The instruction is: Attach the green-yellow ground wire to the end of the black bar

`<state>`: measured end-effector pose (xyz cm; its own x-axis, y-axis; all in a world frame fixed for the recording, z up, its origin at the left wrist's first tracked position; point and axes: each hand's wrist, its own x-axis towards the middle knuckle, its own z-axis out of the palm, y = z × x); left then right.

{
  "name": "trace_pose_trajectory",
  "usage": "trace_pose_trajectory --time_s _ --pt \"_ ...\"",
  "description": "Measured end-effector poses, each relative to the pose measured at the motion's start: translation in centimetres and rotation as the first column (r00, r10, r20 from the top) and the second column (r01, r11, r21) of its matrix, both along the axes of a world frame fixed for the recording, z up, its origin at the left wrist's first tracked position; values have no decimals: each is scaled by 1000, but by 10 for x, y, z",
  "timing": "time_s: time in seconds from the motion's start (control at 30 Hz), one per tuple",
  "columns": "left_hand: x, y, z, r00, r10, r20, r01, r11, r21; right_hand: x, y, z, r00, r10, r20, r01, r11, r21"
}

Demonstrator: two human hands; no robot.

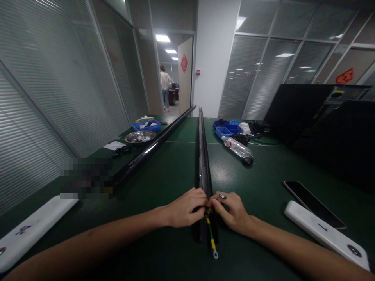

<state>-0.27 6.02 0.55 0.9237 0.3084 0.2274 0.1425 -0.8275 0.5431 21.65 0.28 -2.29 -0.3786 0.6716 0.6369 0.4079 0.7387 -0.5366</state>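
Note:
A long black rail lies on the green table, running from me toward the far doorway. My left hand is closed around its near end from the left. My right hand pinches the same end from the right, fingers pressed together. Between the two hands a green-yellow wire comes out of the rail's end. It lies toward me and ends in a small ring terminal.
A second long black rail lies to the left. A plastic bottle, blue bins and a metal bowl sit further back. A phone and a white bar lie right; another white bar left. A person stands in the doorway.

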Motion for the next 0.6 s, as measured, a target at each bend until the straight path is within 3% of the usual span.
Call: trace_pose_trajectory --time_s 0.6 --pt "0 -1 1 1000 -11 -3 11 1000 10 -2 0 3 999 -21 -25 21 999 30"
